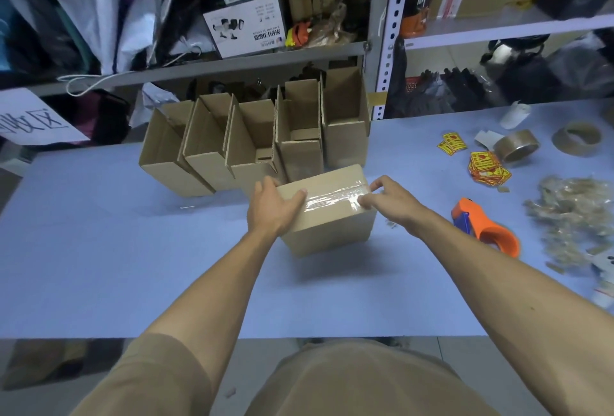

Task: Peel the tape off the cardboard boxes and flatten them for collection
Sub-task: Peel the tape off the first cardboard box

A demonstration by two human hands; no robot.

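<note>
— Where's the sealed box?

— The closed cardboard box (327,212) sits mid-table on the pale blue tabletop (99,249), a plain brown cuboid of matte corrugated board. One glossy, wrinkled strip of clear tape (332,198) runs across its top seam.

— And the hands?

— The left hand (270,207) grips the box's left end, thumb on top, fingers round the far edge. The right hand (387,198) pinches at the tape's right end with curled fingertips.

— What's behind it?

— Five open cardboard boxes (255,143) stand in a row, touching side by side, flaps up, raw fluted edges showing, the nearest just behind the sealed one.

— To the right?

— One orange plastic tape dispenser (485,227) with a blue part, lying near the box. Farther off, two rolls of brown packing tape (516,146), round and shiny, a scatter of yellow-and-red stickers (485,168), and a crinkled heap of peeled tape scraps (571,212). Grey metal shelving (388,50) rises behind the table.
</note>
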